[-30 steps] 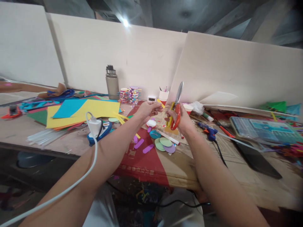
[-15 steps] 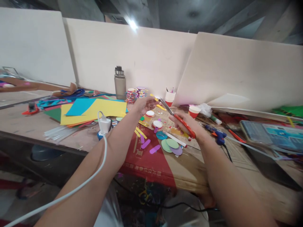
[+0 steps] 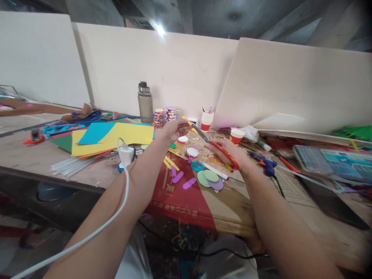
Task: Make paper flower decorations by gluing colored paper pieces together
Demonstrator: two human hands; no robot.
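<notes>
My left hand (image 3: 178, 130) pinches a small yellow paper strip (image 3: 185, 118) above the middle of the table. In my right hand (image 3: 222, 150) is a pair of scissors (image 3: 225, 154) with red handles, its blades pointing up and left to the strip. Whether the blades touch the paper is hard to tell. Below the hands lie purple paper pieces (image 3: 178, 177), yellow strips (image 3: 172, 162), green paper circles (image 3: 211, 176), a blue disc (image 3: 197, 166) and a white-topped round piece (image 3: 192, 152). A white marker (image 3: 215, 170) lies beside the circles.
Yellow sheets (image 3: 133, 133) and a bottle (image 3: 145, 102) are on the left, near stacked paper rounds (image 3: 159, 118). Paper cups (image 3: 207, 121) stand at the back. A blue glue gun (image 3: 269, 167) and a plastic case (image 3: 328, 162) lie right. A white cable (image 3: 126, 193) crosses my left forearm.
The scissor blades have swung closer together near the yellow strip, and the view has shifted slightly. Both hands keep their holds.
</notes>
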